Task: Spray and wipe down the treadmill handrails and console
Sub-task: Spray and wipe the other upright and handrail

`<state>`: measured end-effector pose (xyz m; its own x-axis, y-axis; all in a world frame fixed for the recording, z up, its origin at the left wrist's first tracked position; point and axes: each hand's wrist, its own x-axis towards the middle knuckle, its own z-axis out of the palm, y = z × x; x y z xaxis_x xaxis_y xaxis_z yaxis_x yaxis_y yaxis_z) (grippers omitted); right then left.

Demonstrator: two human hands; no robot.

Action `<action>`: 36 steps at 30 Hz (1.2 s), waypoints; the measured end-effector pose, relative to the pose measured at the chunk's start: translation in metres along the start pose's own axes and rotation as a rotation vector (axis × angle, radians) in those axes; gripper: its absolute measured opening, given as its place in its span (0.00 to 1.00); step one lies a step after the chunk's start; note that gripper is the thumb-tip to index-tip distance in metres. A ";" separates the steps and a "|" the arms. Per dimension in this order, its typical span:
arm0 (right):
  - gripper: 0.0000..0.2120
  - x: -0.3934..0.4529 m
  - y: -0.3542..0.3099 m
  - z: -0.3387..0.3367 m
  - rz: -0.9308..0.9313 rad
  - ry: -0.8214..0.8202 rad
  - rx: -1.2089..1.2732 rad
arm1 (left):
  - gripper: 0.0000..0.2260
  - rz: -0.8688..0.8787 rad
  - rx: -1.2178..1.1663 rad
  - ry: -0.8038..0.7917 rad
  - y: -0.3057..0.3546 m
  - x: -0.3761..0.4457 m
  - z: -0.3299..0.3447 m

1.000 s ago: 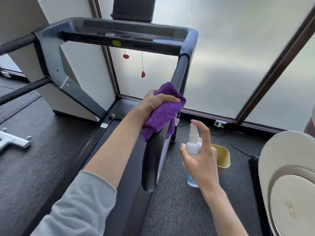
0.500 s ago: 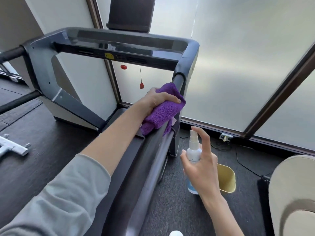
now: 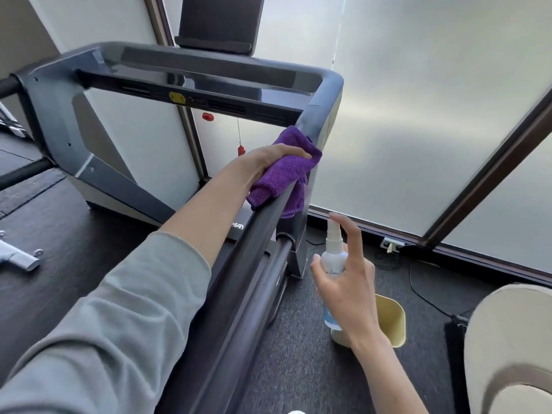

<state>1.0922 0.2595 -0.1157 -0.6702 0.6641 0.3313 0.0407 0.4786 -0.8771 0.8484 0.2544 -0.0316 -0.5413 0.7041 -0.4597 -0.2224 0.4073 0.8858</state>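
My left hand (image 3: 265, 164) grips a folded purple cloth (image 3: 283, 171) wrapped over the top end of the treadmill's right handrail (image 3: 239, 279), just below the corner of the dark console (image 3: 209, 76). The black handrail runs from that corner down toward me. To the right of the rail, my right hand (image 3: 349, 285) holds a small white spray bottle (image 3: 333, 258) with a blue base, index finger raised over the nozzle. A tablet holder (image 3: 218, 22) stands above the console.
A yellow bin (image 3: 391, 321) sits on the dark carpet behind my right hand. A beige round object (image 3: 513, 348) fills the lower right. Frosted windows stand ahead, with a power strip (image 3: 391, 244) and cable at their base. A white tool (image 3: 18, 258) lies on the left floor.
My left hand has slid the purple cloth up the right handrail toward the console corner. My right hand keeps hold of the spray bottle beside the rail.
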 end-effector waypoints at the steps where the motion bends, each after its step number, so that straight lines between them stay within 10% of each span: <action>1: 0.32 -0.002 -0.001 0.001 0.003 0.002 0.005 | 0.22 0.001 0.011 -0.010 -0.003 -0.002 0.000; 29: 0.33 -0.163 -0.081 0.020 -0.037 0.089 -0.055 | 0.06 0.070 -0.185 -0.116 -0.152 -0.281 -0.001; 36: 0.32 -0.209 -0.098 0.026 -0.051 0.137 -0.064 | 0.33 0.481 -0.079 0.439 -0.238 -0.319 0.019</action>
<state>1.2089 0.0588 -0.1082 -0.5652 0.7081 0.4233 0.0588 0.5464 -0.8355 1.0890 -0.0560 -0.0969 -0.8721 0.4873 0.0431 0.0774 0.0503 0.9957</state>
